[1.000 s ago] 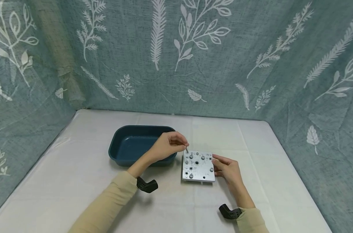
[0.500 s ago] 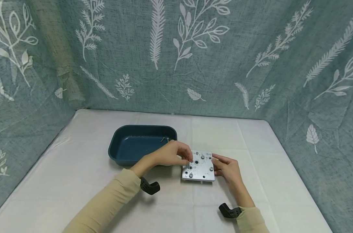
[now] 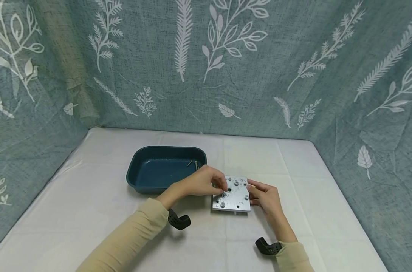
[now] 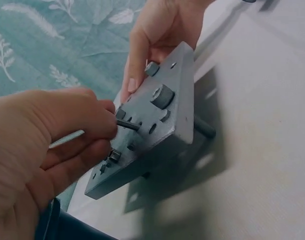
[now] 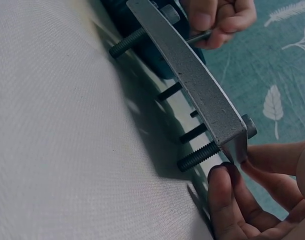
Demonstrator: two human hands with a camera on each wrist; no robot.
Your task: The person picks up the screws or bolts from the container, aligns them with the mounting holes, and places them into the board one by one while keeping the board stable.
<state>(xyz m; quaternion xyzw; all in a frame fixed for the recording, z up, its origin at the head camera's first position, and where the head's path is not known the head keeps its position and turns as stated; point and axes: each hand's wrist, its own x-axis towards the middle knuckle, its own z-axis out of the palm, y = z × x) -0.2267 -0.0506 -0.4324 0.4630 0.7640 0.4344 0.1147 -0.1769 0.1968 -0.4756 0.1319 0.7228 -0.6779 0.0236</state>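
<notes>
A square silver metal plate (image 3: 236, 197) with several bolts and holes is held above the white cloth, its bolt shanks sticking out below. The left hand (image 3: 204, 182) pinches a thin metal pin (image 4: 128, 124) between thumb and fingers; in the left wrist view the pin's far end meets the plate's face at a small hole. The right hand (image 3: 268, 199) grips the plate's right edge, thumb on one side and fingers on the other, as the right wrist view shows. Larger bolts (image 4: 162, 96) stand near one corner of the plate.
Left of the plate stands a dark blue tray (image 3: 132, 177) with a few small screws (image 3: 196, 164) at its right end; the left forearm passes in front of it. A green leaf-patterned curtain (image 3: 158, 94) hangs behind and beside the white-covered table (image 3: 100, 200).
The left hand has moved from the plate's upper left corner down and slightly right, holding a pin. Screws in the tray have come into view. The right hand has stayed in place.
</notes>
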